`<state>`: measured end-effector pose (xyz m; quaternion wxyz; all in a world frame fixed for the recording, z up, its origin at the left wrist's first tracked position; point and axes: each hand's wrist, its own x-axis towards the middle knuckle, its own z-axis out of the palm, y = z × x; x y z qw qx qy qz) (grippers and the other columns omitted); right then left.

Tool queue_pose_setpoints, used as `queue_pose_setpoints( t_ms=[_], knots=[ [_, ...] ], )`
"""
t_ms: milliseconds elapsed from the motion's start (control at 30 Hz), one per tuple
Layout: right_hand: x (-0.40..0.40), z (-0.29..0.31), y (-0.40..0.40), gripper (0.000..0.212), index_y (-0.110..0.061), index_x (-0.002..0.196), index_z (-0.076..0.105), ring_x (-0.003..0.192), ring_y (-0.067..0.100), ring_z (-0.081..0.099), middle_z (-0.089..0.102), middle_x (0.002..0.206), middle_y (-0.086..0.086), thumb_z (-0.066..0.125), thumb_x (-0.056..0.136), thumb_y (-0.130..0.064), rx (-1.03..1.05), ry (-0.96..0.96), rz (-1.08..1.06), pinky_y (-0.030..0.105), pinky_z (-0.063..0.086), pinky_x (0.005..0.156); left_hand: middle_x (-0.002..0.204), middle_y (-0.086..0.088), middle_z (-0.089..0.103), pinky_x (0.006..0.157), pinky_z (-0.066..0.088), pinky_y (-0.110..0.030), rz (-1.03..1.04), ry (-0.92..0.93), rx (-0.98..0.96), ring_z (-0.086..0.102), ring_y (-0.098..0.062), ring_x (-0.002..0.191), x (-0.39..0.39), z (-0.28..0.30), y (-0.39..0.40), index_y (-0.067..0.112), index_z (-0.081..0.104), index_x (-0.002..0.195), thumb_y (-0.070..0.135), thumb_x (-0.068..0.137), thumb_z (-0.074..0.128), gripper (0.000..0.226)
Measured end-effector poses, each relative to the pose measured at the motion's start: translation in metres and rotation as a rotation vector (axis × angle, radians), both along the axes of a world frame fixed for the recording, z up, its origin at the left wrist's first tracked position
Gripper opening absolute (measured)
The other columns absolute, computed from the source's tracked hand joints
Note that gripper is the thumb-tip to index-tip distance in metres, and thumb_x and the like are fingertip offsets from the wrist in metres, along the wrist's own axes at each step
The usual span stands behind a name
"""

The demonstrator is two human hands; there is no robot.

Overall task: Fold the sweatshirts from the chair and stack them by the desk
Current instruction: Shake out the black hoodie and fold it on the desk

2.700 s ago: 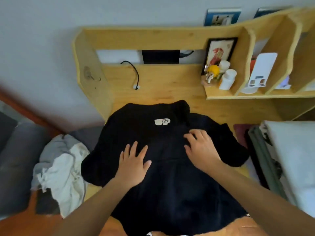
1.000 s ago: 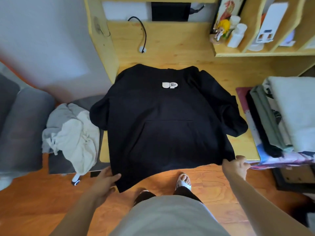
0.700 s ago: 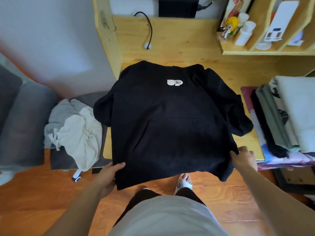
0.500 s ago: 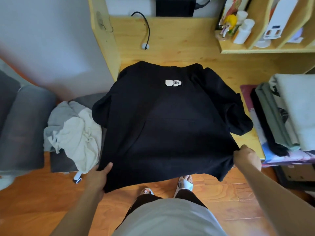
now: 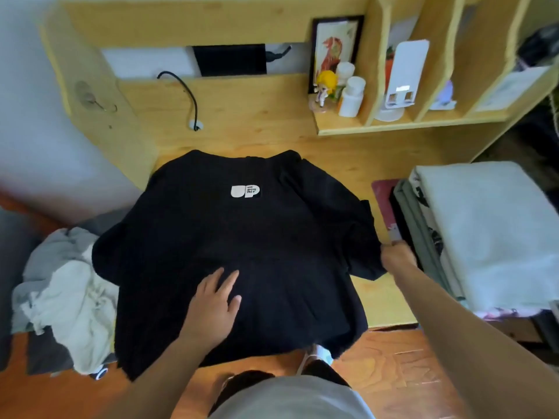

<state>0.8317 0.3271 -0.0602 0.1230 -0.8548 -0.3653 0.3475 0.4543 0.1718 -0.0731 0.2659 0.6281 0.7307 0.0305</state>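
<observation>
Home bedroom or study: wooden surface (image 5: 248, 116) with shelves (image 5: 393, 122), framed picture (image 5: 334, 46), figurine (image 5: 325, 87), folded laundry (image 5: 490, 231).

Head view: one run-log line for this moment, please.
black sweatshirt spread on desk | left hand flat on it | right hand grips right sleeve | unfolded

A pale wooden desk (image 5: 263, 116) carries a black sweatshirt (image 5: 242, 252) spread flat, its hem draped over the front edge – at the right end a stack of folded clothes (image 5: 484, 231) rests on a reddish mat (image 5: 382, 192)
</observation>
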Motion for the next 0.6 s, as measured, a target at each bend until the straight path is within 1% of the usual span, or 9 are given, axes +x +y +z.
queue_pose_setpoints(
  t_ms=[100,167,200,267,333,467,533,567,600],
  knots=[
    [-0.01,-0.014,0.02,0.057,-0.002,0.129,0.05,0.112,0.04,0.059,0.06,0.122,0.019,0.06,0.095,-0.046,-0.096,0.167,0.011,0.049,0.05,0.092,0.171,0.001,-0.006,0.126,0.018,-0.047,-0.024,0.047,-0.357,-0.004,-0.027,0.157,0.013,-0.003,0.017,0.037,0.007,0.163,0.045,0.106,0.042,0.067],
    [-0.019,-0.009,0.025,0.06,-0.007,0.131,0.05,0.113,0.037,0.061,0.062,0.122,0.013,0.073,0.088,-0.042,-0.136,0.282,0.138,0.05,0.052,0.095,0.169,0.001,-0.022,0.127,0.013,-0.05,-0.043,0.037,-0.561,-0.016,-0.03,0.156,0.019,0.0,0.025,0.036,-0.003,0.163,0.044,0.107,0.043,0.072],
    [-0.021,0.001,0.029,0.055,-0.008,0.129,0.055,0.111,0.035,0.063,0.065,0.121,0.012,0.076,0.086,-0.036,-0.141,0.258,0.242,0.048,0.053,0.094,0.167,0.0,-0.026,0.126,0.011,-0.051,-0.067,0.055,-0.632,-0.019,-0.031,0.155,0.02,0.004,0.029,0.036,-0.008,0.162,0.043,0.107,0.043,0.075],
    [-0.014,0.035,0.046,0.036,-0.013,0.12,0.065,0.101,0.033,0.066,0.069,0.11,0.012,0.071,0.088,-0.027,-0.023,0.012,0.417,0.037,0.054,0.083,0.165,-0.001,-0.03,0.126,0.009,-0.054,-0.092,0.092,-0.717,-0.02,-0.034,0.154,0.02,0.004,0.037,0.035,-0.014,0.161,0.044,0.107,0.043,0.079],
    [-0.003,0.09,0.066,0.028,-0.018,0.115,0.07,0.094,0.034,0.065,0.069,0.102,0.011,0.064,0.088,-0.02,0.289,-0.246,0.493,0.031,0.048,0.073,0.164,-0.006,-0.031,0.126,0.008,-0.056,-0.107,0.15,-0.778,-0.021,-0.038,0.153,0.02,0.001,0.045,0.031,-0.019,0.16,0.048,0.105,0.042,0.083],
    [0.011,0.194,0.075,0.024,-0.018,0.106,0.076,0.076,0.031,0.057,0.054,0.085,0.005,0.07,0.085,-0.008,0.947,-0.465,0.708,0.035,0.048,0.062,0.164,-0.013,-0.03,0.127,0.011,-0.053,-0.119,0.24,-0.832,-0.013,-0.043,0.154,0.041,0.012,0.058,0.023,-0.019,0.16,0.045,0.108,0.039,0.08],
    [0.007,0.205,0.072,0.027,-0.013,0.105,0.077,0.074,0.03,0.051,0.05,0.082,0.006,0.07,0.082,-0.001,1.062,-0.554,0.821,0.038,0.047,0.059,0.166,-0.014,-0.024,0.125,0.021,-0.051,-0.13,0.241,-0.85,-0.004,-0.043,0.155,0.049,0.022,0.066,0.022,-0.012,0.162,0.042,0.109,0.037,0.074],
    [0.005,0.2,0.071,0.027,-0.012,0.105,0.076,0.075,0.03,0.051,0.05,0.082,0.007,0.071,0.081,0.0,1.056,-0.587,0.847,0.041,0.048,0.059,0.169,-0.014,-0.015,0.123,0.026,-0.049,-0.163,0.243,-0.846,0.004,-0.041,0.156,0.051,0.024,0.069,0.021,-0.003,0.163,0.042,0.109,0.035,0.069],
    [0.003,0.19,0.068,0.028,-0.012,0.106,0.075,0.077,0.031,0.051,0.052,0.083,0.008,0.073,0.08,-0.001,1.01,-0.635,0.87,0.042,0.049,0.061,0.169,-0.013,0.003,0.12,0.031,-0.046,-0.167,0.236,-0.823,0.019,-0.037,0.153,0.049,0.028,0.073,0.02,0.011,0.163,0.042,0.109,0.035,0.063]
  ],
)
